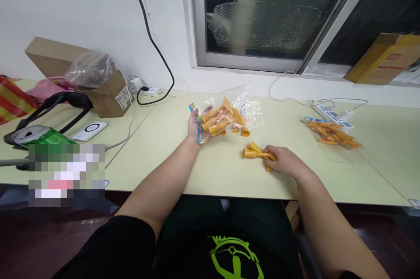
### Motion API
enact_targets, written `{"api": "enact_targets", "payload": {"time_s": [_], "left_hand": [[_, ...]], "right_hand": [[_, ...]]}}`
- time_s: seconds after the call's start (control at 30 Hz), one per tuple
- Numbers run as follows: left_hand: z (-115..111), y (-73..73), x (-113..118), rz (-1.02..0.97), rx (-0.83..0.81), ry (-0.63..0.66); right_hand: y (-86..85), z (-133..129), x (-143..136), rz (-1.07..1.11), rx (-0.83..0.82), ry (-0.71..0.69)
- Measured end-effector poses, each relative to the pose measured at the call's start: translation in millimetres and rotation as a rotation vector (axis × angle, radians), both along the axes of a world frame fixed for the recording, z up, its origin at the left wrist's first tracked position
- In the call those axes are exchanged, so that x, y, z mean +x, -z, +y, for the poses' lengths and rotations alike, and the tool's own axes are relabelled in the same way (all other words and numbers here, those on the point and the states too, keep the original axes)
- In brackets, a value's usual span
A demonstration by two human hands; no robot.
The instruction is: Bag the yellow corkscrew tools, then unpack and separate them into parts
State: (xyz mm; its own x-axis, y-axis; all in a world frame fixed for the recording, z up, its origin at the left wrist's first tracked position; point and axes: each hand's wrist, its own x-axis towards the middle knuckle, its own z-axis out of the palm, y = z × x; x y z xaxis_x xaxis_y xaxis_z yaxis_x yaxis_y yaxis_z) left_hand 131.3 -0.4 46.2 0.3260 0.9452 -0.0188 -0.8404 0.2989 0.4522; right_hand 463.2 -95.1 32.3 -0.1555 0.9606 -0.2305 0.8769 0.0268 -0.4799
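My left hand [193, 127] grips a clear plastic bag [251, 97] by its end with a colourful printed strip. Several orange plastic horn-shaped toys [216, 119] show in and around this bag; some behind it seem to stand on the table, but I cannot tell which lie outside. To the right and nearer to me, my right hand [278, 158] is closed on orange horn-shaped toys [252, 152], low over the tabletop. Their flared ends stick out to the left; its fingers partly hide them.
Farther right lies another clear bag of orange toys [334, 134], in front of a power strip [331, 115]. On the left are a cardboard box [110, 95], a white charger pad [90, 131], a green can [46, 134] and a black strap [74, 99]. A black cable [151, 38] hangs along the wall.
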Motion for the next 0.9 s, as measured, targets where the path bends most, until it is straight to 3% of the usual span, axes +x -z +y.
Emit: {"api": "enact_targets", "payload": {"time_s": [0.1, 0.27, 0.43, 0.67, 0.9], "left_hand": [[0.0, 0.1, 0.0, -0.002, 0.001, -0.002], [1.1, 3.2, -1.5, 0.031, 0.015, -0.022], [1.3, 4.4, -2.3, 0.065, 0.022, -0.008], [2.2, 4.1, -2.7, 0.074, 0.015, -0.014], [-0.9, 0.0, -4.5, 0.139, 0.033, -0.007]], "right_hand": [[4.2, 0.3, 12.0, 0.205, 0.001, 0.041], [15.0, 10.3, 31.5, 0.274, 0.301, 0.103], [24.5, 18.3, 38.7, 0.417, 0.151, 0.235], [37.7, 26.9, 51.1, 0.762, 0.196, 0.383], [25.1, 18.4, 49.1, 1.181, 0.077, 0.479]]}}
